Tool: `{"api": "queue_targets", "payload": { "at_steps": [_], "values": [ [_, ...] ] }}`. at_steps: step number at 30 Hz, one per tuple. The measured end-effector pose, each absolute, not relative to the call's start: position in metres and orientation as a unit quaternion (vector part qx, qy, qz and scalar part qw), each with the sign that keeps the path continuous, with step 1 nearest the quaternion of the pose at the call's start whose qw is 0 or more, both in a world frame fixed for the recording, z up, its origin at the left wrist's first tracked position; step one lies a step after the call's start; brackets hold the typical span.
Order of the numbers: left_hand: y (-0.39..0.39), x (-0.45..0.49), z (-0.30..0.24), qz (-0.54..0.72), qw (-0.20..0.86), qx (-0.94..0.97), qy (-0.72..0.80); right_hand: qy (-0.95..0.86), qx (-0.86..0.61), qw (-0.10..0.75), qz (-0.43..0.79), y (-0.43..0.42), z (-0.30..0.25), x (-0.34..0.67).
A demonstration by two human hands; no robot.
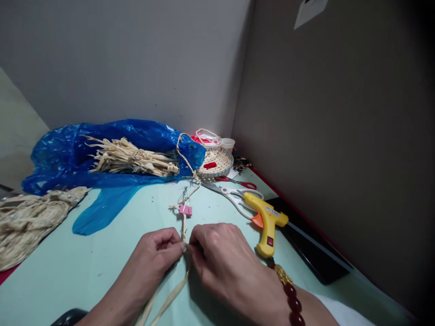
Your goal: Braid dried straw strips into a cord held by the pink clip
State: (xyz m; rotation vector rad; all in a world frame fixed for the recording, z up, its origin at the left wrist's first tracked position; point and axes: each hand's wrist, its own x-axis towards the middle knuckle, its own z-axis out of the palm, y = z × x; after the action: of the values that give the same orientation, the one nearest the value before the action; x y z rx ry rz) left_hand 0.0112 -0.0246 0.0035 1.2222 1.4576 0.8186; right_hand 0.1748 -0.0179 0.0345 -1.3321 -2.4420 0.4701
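Observation:
A thin pale braid of dried plant fibre [184, 223] runs down the middle of the table from a pink binder clip [186, 210]. Near its lower end my left hand [159, 249] pinches it from the left, fingers closed. From the right, my right hand [220, 253] also pinches the braid, its fingertips almost meeting the left ones. Below the hands, loose flat fibre strands [173, 294] trail toward me. My fingers hide the exact spot where the strands cross. Past the clip, a twisted cord [183, 156] loops up to the blue bag.
A bundle of dried husk strips [132, 158] lies on a blue plastic bag [57, 149]. At right are a yellow glue gun [268, 222], white-handled scissors [234, 199], red scissors [239, 182] and a black flat object [309, 253]. A woven basket [222, 164] stands behind; braided material [37, 222] lies left.

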Motion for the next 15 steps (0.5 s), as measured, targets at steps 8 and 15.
{"api": "queue_targets", "payload": {
  "at_steps": [8,15],
  "values": [
    [-0.028,0.010,0.009,0.355,0.579,0.448,0.582,-0.910,-0.377,0.167,0.033,-0.034,0.013,0.163],
    [-0.030,0.005,0.006,0.354,0.628,0.410,0.558,-0.933,-0.267,0.207,-0.125,-0.039,-0.003,0.157]
  ]
}}
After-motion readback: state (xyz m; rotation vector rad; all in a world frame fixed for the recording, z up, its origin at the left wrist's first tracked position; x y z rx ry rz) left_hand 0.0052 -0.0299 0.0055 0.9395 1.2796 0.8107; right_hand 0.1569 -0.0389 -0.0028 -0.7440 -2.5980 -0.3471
